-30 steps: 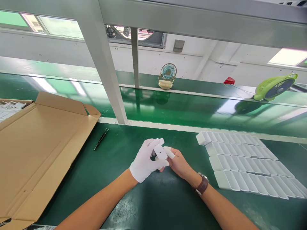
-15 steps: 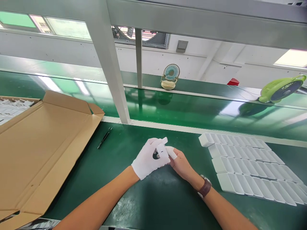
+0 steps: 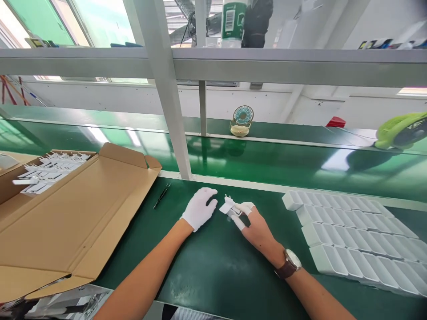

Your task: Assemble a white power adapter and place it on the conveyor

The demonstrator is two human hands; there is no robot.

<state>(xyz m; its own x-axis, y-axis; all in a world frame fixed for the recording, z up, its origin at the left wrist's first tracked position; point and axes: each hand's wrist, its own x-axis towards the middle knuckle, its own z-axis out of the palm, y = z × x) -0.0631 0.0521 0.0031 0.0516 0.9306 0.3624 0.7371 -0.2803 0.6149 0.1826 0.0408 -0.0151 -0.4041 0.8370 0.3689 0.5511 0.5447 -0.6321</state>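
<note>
While the small white plastic plug adapter [image 3: 228,206] lies low over the green counter [image 3: 213,262], pinched in the finger-cotted right hand [image 3: 255,226], its long axis points toward the white-gloved left hand [image 3: 199,212], which rests loosely curled and empty just beside it.

My left glove [image 3: 199,212] was white cloth; the plug [image 3: 228,206] smooth white plastic; the bench [image 3: 213,258] glossy green; the box [image 3: 76,222] matt cardboard.

On the bench [image 3: 216,266], the open carton [image 3: 76,222] lies left, the rows of trays [image 3: 353,235] right, tweezers [image 3: 162,195] between carton and hands, a small fan [image 3: 242,121] behind.
</note>
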